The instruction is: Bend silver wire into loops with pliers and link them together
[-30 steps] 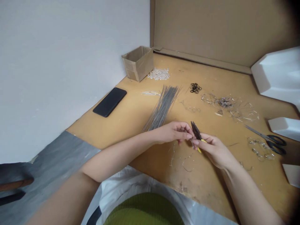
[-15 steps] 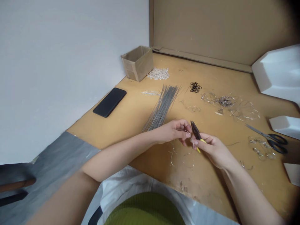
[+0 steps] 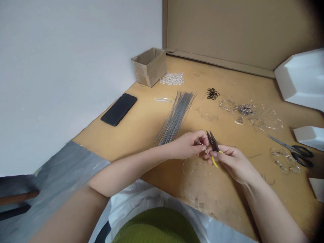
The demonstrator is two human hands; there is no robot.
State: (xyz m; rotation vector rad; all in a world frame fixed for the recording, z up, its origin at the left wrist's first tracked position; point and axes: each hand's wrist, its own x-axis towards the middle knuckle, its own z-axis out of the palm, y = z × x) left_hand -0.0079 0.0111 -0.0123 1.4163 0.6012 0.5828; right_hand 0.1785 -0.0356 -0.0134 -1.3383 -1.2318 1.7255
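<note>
Near the middle of the table, my left hand [image 3: 192, 144] pinches a thin piece of wire [image 3: 202, 145] between thumb and fingers. Just to its right, my right hand [image 3: 231, 160] is closed around pliers [image 3: 213, 142] with dark jaws and yellow handles. The jaws point up and away from me and stand apart, with nothing visible between them. The fingertips of both hands nearly meet at the wire. A bundle of straight grey wires [image 3: 176, 118] lies beyond my left forearm.
A cardboard box [image 3: 152, 69], small clear pieces [image 3: 172, 78] and a black phone [image 3: 118, 109] are at the left. Black rings [image 3: 212, 94], tangled wire [image 3: 246, 109], scissors [image 3: 295, 150] and a looped wire piece [image 3: 285, 161] lie right. White containers [image 3: 303, 79] line the right edge.
The pliers' jaws have spread wider apart. Both hands remain close together, with the fingers around the wire slightly shifted. The view has moved a little.
</note>
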